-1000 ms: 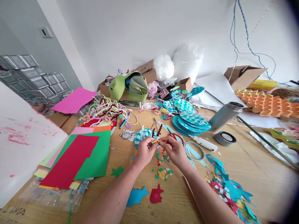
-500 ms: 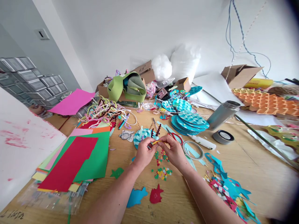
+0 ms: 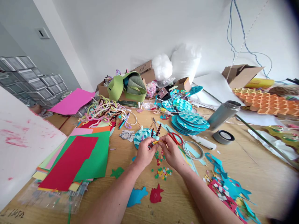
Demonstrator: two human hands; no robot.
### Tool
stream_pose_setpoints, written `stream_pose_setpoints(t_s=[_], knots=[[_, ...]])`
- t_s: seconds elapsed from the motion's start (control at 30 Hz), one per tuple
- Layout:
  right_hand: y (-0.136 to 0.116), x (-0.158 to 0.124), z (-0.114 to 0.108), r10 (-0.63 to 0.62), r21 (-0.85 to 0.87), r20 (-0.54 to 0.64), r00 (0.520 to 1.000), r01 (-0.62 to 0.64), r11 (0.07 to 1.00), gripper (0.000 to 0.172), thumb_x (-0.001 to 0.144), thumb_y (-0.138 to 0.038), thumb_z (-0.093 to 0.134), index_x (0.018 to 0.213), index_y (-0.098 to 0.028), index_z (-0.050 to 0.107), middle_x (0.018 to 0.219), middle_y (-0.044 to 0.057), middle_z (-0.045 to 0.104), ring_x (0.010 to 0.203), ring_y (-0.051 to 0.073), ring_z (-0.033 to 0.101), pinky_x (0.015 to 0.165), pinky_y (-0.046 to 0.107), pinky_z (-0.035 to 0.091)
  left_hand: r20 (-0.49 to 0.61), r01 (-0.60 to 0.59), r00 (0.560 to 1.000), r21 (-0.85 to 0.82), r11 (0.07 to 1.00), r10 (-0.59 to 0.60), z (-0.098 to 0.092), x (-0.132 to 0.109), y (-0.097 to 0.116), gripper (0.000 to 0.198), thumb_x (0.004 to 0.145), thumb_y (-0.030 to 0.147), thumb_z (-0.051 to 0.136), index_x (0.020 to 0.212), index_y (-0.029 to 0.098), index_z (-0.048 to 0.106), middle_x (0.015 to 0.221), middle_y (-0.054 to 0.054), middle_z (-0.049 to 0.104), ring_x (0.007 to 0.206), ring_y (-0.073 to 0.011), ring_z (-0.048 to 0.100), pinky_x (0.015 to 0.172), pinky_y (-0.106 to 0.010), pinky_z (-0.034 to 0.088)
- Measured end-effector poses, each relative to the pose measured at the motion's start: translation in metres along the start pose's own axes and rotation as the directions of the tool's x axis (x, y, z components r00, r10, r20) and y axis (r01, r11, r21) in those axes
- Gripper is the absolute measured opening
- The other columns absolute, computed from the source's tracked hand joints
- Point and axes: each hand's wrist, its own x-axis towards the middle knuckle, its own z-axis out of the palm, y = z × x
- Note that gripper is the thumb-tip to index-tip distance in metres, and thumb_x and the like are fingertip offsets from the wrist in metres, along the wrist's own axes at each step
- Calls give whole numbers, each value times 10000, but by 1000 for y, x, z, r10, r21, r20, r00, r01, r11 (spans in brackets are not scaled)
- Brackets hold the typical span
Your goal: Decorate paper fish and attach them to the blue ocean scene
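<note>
Between my fingertips is a small yellow paper piece [image 3: 155, 142], pinched from both sides. My left hand [image 3: 146, 151] is closed on its left end, and my right hand [image 3: 171, 152] grips the right end. Its full shape is hidden by the fingers. Just behind my hands lies a blue woven paper disc [image 3: 140, 137] with dark brown twisted pipe cleaners [image 3: 158, 130] beside it. Below the hands are small coloured paper dots [image 3: 163, 173]. Nearer to me lie a green paper fish [image 3: 117, 172], a blue paper fish [image 3: 137, 196] and a red paper fish [image 3: 156, 193].
Red-handled scissors [image 3: 175, 138], a tape roll [image 3: 192, 150] and a white glue bottle [image 3: 202, 142] lie to the right, before a steel flask [image 3: 223, 115]. Coloured paper sheets [image 3: 93, 158] are stacked left. Woven discs [image 3: 190, 123] and a pipe-cleaner heap [image 3: 102, 110] sit farther back.
Both hands stay in nearly the same place, still pinching the yellow piece. The right fingers have shifted slightly. Nothing else on the table has visibly moved.
</note>
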Motion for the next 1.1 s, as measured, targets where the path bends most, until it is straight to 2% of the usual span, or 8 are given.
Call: stream_pose_setpoints(t_s=[0.3,0.57,0.77,0.97,1.1], knots=[[3,2,-5,-31,81,27,999,29,996,169,924,-323,500,930,-204,620,904,57,627,863,189,587,783,329,463,-18,66,998,-46,997,-67,-1,0,-9,146,809,283,603,877,159,639,775,-33,659,682,-138,584,627,-228,468],[8,0,-6,112,178,-7,994,-109,978,335,914,-445,499,1122,-211,615,1064,88,664,980,223,616,849,360,491,-27,79,996,-102,992,-82,0,0,-8,157,797,276,623,910,167,635,857,-61,687,714,-151,618,644,-248,501],[9,-1,-8,171,240,-4,985,-165,957,364,906,-482,499,1113,-205,613,1086,92,659,984,225,621,859,362,499,-52,54,997,-111,992,-60,0,-1,-6,239,781,259,654,1005,183,618,966,-75,679,762,-144,623,672,-244,512],[4,1,-10,194,269,-40,980,-177,947,394,913,-512,466,1096,-199,621,1028,77,683,948,217,630,874,365,488,-55,47,997,-42,998,-49,0,-2,-6,317,760,240,681,1064,201,602,989,-45,669,597,-77,533,600,-211,479],[1,2,-10,204,275,-75,976,-176,945,419,919,-526,441,1086,-187,621,1016,83,687,975,221,627,865,347,488,-52,56,997,-39,998,-58,0,-3,-4,408,755,260,691,1139,212,563,1022,-47,663,587,-72,535,567,-202,470]])
